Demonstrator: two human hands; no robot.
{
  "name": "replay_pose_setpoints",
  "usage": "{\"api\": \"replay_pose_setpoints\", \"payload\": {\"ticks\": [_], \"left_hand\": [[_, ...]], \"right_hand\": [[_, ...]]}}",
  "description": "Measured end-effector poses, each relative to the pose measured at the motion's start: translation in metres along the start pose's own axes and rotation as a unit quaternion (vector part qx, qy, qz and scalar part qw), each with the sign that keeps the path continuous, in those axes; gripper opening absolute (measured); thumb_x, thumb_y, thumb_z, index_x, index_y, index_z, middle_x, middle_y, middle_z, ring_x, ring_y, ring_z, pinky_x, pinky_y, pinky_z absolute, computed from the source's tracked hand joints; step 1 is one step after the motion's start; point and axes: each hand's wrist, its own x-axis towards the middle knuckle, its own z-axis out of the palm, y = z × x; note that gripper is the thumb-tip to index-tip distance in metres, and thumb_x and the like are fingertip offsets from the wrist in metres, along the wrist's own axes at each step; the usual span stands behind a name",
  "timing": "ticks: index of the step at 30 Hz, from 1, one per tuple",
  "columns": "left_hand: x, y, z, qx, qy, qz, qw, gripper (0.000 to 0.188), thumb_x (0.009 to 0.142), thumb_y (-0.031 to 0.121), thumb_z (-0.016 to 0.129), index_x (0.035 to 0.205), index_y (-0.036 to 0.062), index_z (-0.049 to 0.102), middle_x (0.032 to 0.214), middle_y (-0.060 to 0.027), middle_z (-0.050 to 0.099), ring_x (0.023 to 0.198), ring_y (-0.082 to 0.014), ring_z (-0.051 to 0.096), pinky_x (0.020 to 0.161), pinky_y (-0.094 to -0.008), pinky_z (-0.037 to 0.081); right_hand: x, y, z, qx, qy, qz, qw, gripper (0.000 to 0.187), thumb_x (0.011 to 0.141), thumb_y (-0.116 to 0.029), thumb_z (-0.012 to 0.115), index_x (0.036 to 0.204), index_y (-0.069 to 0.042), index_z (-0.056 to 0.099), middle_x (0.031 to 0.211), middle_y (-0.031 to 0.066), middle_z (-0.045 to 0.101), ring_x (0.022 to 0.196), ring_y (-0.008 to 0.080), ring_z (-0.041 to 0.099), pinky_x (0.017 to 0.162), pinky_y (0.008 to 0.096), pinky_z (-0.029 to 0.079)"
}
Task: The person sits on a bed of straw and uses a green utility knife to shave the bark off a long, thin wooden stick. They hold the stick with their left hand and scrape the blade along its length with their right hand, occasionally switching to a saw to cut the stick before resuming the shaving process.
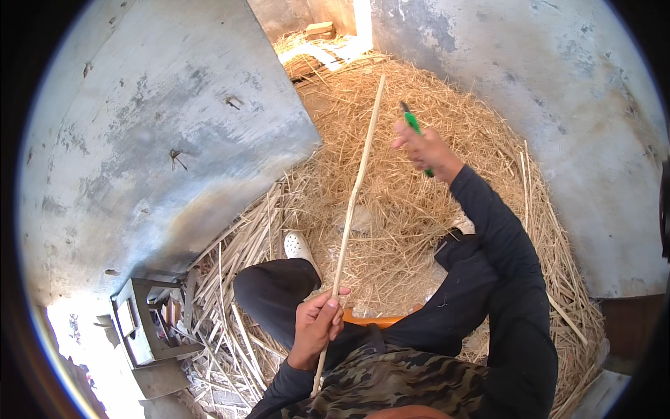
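Observation:
A long, thin, pale peeled stick (357, 185) runs from near my waist up and slightly right, with a small bend near its middle. My left hand (317, 328) is closed around its lower part, thumb along the top. To the right of the stick's upper end, my right hand (431, 150) is raised and a little blurred. It grips a green-handled knife (412, 122) with a dark tip pointing up and left. The knife is apart from the stick.
Straw-like shavings (412, 223) cover the floor ahead. Bundled sticks (262, 227) lie left, and more long strips (551, 279) lie right along the wall. An orange seat edge (373, 322) shows beneath me. A wooden frame (143, 321) stands left; a brick (320, 29) lies far ahead.

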Motion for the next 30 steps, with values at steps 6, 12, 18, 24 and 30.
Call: {"api": "replay_pose_setpoints", "payload": {"ticks": [6,12,18,24,30], "left_hand": [[0.016,-0.002,0.006,0.049,-0.059,-0.002,0.997,0.031,0.101,0.020,0.047,0.117,-0.0046,0.058,0.065,0.0002,0.049,0.046,-0.0049,0.042,0.046,-0.0182,0.035],[0.069,0.012,0.026,-0.089,-0.100,0.014,0.991,0.037,0.103,0.024,0.044,0.128,-0.0018,0.052,0.061,0.0017,0.047,0.044,-0.0041,0.038,0.048,-0.0184,0.034],[0.084,0.021,0.029,-0.051,0.009,0.049,0.997,0.040,0.102,0.021,0.047,0.133,-0.0040,0.048,0.055,0.0045,0.042,0.041,-0.0029,0.033,0.044,-0.0188,0.029],[0.077,0.030,0.037,0.012,0.045,0.065,0.997,0.041,0.102,0.024,0.050,0.135,0.0005,0.051,0.056,0.0064,0.041,0.046,-0.0007,0.033,0.045,-0.0170,0.027],[0.073,0.020,0.047,-0.026,0.037,0.067,0.997,0.040,0.102,0.024,0.050,0.134,0.0003,0.052,0.054,0.0073,0.039,0.046,-0.0006,0.032,0.045,-0.0172,0.026]], "right_hand": [[-0.013,-0.005,0.031,0.252,-0.066,-0.004,0.966,0.024,0.092,-0.026,0.066,0.083,-0.005,0.061,0.047,-0.0089,0.035,0.037,0.0029,0.032,0.038,0.0225,0.027],[-0.017,-0.004,0.037,0.284,-0.165,-0.011,0.945,0.029,0.095,-0.030,0.062,0.080,-0.005,0.060,0.047,-0.0081,0.035,0.038,0.0037,0.033,0.039,0.0230,0.027],[-0.013,0.005,0.028,-0.298,0.011,-0.267,0.916,0.066,0.086,-0.066,0.055,0.059,-0.006,0.056,0.046,-0.0004,0.042,0.038,0.0162,0.040,0.043,0.0344,0.034],[-0.046,0.025,0.055,-0.462,0.073,-0.368,0.803,0.079,0.076,-0.084,0.045,0.053,-0.010,0.056,0.043,0.0060,0.046,0.038,0.0213,0.050,0.038,0.0373,0.037],[-0.035,0.026,0.051,-0.491,0.091,-0.375,0.781,0.073,0.072,-0.081,0.055,0.053,-0.011,0.053,0.046,0.0083,0.049,0.042,0.0262,0.054,0.042,0.0395,0.041]]}}
